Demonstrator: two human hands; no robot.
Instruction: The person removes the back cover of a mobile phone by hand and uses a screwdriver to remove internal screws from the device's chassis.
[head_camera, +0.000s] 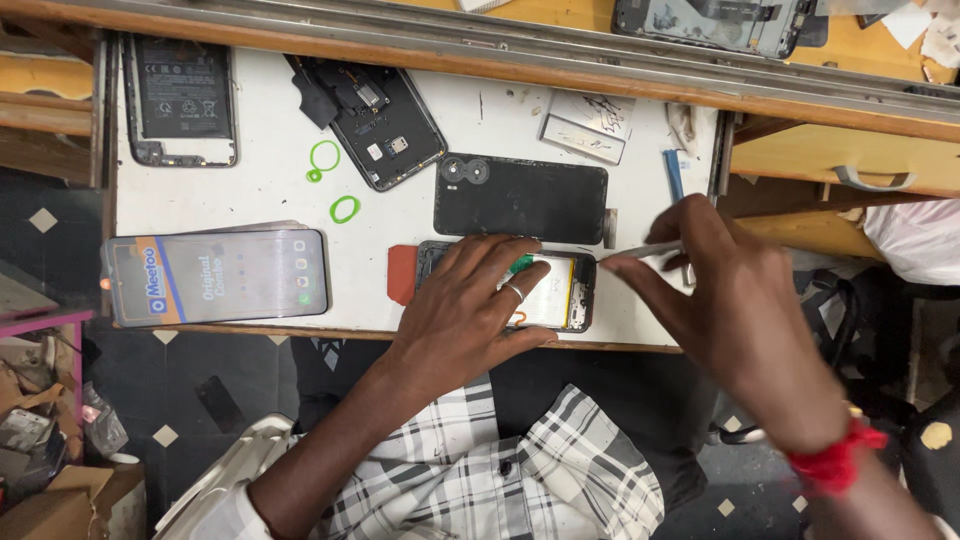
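Observation:
My left hand (462, 305) lies flat on an opened phone (560, 292) near the front edge of the white work surface (270, 200), pressing it down; the phone's white battery shows between my fingers. My right hand (715, 300) pinches a thin metal tool (645, 250) whose tip points at the phone's right end. A black back cover (520, 197) lies just behind the phone. A red pad (401, 274) sticks out from under the phone's left end.
A new screen with a protective film (215, 277) lies at the left front. Behind it are a phone frame with battery (181, 100), another opened phone (385, 122), two green rings (333, 180), a small white box (588, 126) and a blue tool (674, 172). A drawer handle (875, 180) is at right.

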